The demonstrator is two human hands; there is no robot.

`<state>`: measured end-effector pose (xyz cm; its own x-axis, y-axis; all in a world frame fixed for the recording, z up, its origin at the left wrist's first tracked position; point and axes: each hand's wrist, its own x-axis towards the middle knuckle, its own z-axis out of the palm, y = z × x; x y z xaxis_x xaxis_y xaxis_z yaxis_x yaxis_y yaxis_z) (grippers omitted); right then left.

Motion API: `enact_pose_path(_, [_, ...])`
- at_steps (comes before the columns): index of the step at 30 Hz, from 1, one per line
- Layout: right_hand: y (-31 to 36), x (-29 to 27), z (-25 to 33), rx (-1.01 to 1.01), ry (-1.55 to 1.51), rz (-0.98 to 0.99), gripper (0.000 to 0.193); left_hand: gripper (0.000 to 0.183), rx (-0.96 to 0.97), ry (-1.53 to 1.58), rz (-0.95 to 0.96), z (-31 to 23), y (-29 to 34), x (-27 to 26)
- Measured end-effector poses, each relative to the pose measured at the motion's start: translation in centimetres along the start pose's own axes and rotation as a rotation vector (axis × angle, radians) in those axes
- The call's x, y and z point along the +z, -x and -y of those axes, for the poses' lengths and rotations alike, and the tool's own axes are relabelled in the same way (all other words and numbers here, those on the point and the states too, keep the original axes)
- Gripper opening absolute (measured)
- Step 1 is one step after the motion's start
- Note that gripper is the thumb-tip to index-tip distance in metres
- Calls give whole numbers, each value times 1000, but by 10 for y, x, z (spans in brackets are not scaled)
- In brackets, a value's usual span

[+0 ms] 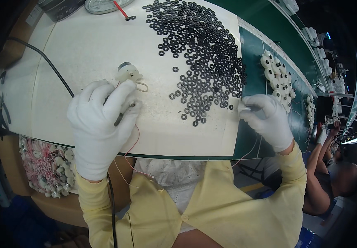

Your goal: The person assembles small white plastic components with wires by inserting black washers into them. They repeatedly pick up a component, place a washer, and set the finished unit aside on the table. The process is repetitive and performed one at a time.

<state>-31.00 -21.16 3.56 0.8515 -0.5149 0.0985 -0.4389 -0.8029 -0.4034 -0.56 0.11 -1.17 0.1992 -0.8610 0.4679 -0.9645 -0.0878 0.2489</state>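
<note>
My left hand (100, 120), in a white glove, is closed around a small white plastic part (128, 73) with a dark round end and a tan loop. A dark, thin piece with a metal end (132, 104) also shows between its fingers; its kind is unclear. Pink and white wires (136, 142) hang below this hand. On the right, my gloved right hand (267, 120) pinches a small pale, silvery part (245, 108) at the edge of the white board. A thin wire (250, 152) trails beneath it. Loose black rings (199, 53) lie between and beyond the hands.
White parts with black centres (275, 76) stand in rows on the green mat (250, 53). A black cable (48, 60) crosses the white board (75, 49). A red stick (121, 9) lies far off. Lower left, a carton (11, 165) holds wired parts. Another person sits at right.
</note>
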Motion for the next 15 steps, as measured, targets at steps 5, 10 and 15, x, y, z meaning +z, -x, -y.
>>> enact_pose_path(5, [-4,-1,-3,-234,222,-33,39,47,6,-4,-12,0,1,0])
enact_pose_path(10, [-9,0,0,-286,241,-48,41,48,14,15,-17,1,1,1])
enact_pose_path(15, [-19,-5,13,-292,207,-4,37,48,0,43,-14,1,2,2])
